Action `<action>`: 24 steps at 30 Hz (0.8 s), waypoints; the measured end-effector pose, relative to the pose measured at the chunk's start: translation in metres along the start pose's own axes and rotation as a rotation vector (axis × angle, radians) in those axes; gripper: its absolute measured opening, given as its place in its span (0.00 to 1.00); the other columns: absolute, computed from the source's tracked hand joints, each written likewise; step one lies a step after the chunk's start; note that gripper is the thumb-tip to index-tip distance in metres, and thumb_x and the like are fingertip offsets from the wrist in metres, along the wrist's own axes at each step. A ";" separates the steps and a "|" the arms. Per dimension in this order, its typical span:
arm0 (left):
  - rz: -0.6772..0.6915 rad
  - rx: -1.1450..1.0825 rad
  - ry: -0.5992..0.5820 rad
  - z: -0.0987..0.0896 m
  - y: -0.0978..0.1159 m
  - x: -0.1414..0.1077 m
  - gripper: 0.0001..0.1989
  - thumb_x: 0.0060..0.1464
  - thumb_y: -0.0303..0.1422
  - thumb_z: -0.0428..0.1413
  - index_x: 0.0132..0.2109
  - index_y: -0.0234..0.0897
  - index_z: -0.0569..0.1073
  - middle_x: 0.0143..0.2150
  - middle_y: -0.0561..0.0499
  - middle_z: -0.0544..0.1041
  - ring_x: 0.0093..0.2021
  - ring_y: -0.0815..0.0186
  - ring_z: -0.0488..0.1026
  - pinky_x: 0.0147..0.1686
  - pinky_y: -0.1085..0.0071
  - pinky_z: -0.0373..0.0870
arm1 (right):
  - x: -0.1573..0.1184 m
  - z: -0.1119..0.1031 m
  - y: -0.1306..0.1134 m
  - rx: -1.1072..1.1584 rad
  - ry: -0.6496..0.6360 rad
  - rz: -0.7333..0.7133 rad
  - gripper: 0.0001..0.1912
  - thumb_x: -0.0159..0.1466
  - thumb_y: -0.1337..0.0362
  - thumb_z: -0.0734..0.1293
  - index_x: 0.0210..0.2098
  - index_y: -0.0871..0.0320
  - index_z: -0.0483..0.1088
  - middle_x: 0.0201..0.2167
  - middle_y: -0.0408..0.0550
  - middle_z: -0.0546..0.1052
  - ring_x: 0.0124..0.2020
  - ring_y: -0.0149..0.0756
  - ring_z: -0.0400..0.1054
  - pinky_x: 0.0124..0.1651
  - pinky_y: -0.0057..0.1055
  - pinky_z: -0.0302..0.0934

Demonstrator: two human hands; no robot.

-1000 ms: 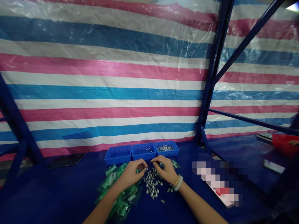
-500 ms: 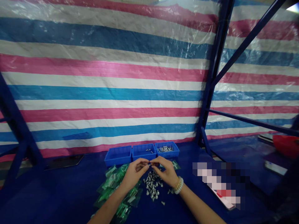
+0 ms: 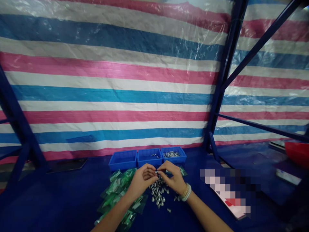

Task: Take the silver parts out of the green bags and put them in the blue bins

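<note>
My left hand (image 3: 142,180) and my right hand (image 3: 173,178) meet fingertip to fingertip above a pile of screws (image 3: 158,195). Between the right thumb and forefinger shows a small shiny metal piece (image 3: 156,172), apparently a screw. The left fingers are curled in towards it, and whatever lies inside them is hidden. Below the hands, the silver screws with rounded heads lie loose on the blue table. One stray screw (image 3: 169,210) rests nearer to me. Beside my left forearm are green-tinted plastic packets (image 3: 118,190) with small parts inside.
Three blue bins stand behind my hands: the left bin (image 3: 123,160), the middle bin (image 3: 149,158) with a few small parts, and the right bin (image 3: 177,158) holding several metal parts. A dark flat device (image 3: 70,164) lies left, a pink phone-like object (image 3: 235,206) right. Blue frame posts (image 3: 217,96) rise behind.
My left fingers have curled and its thumb has dropped away from the forefinger. The small metal piece at the right fingertips shows more clearly. The view has shifted slightly.
</note>
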State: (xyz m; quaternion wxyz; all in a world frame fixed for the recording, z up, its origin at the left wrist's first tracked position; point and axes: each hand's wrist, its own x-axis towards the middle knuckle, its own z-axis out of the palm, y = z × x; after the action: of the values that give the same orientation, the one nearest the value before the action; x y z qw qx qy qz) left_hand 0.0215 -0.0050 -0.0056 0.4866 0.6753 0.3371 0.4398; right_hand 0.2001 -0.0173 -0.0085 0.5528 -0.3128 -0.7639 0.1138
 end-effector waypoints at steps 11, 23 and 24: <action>0.205 0.239 0.176 0.005 -0.003 -0.001 0.07 0.51 0.34 0.59 0.35 0.35 0.75 0.32 0.50 0.75 0.32 0.65 0.73 0.35 0.70 0.72 | -0.006 0.010 0.008 0.016 -0.131 0.036 0.10 0.66 0.66 0.61 0.31 0.58 0.72 0.27 0.46 0.74 0.29 0.34 0.67 0.34 0.29 0.60; 0.244 0.527 0.232 -0.032 0.000 0.075 0.13 0.46 0.27 0.60 0.42 0.35 0.76 0.33 0.49 0.80 0.33 0.63 0.76 0.35 0.69 0.71 | -0.005 0.004 0.019 -0.031 -0.007 0.130 0.10 0.65 0.69 0.61 0.36 0.57 0.75 0.29 0.46 0.77 0.31 0.35 0.71 0.37 0.29 0.62; 0.244 0.551 0.181 -0.032 0.002 0.070 0.12 0.46 0.27 0.60 0.41 0.36 0.76 0.32 0.50 0.80 0.33 0.63 0.76 0.35 0.69 0.71 | -0.005 0.004 0.019 -0.034 0.008 0.136 0.10 0.65 0.69 0.61 0.36 0.58 0.75 0.29 0.46 0.77 0.31 0.35 0.70 0.36 0.29 0.62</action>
State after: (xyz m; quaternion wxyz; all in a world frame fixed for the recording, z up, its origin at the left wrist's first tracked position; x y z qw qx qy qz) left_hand 0.0186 0.0676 0.0196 0.1970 0.7753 0.4021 0.4453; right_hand 0.2042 -0.0052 -0.0236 0.5414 -0.3737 -0.7406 0.1370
